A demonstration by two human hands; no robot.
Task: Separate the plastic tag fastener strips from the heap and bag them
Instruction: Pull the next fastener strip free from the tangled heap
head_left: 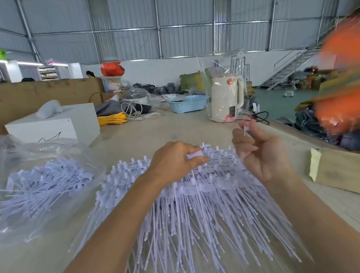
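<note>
A wide heap of pale lilac plastic tag fastener strips point(196, 219) lies fanned out on the table in front of me, thin tails pointing toward me. My left hand point(172, 161) rests on the far edge of the heap and pinches the flat head of a strip between thumb and fingers. My right hand point(258, 150) is raised just right of it, fingers closed around a thin piece of a strip that sticks up above the fingers. A clear plastic bag point(35, 180) at the left holds several separated strips.
A white box point(62, 124) stands behind the bag. Farther back are a cream kettle in plastic wrap point(226, 98), a light blue basket point(187, 103) and yellow cord point(111, 119). A brown paper packet point(342, 170) lies at the right, near a blurred orange shape point(350, 78).
</note>
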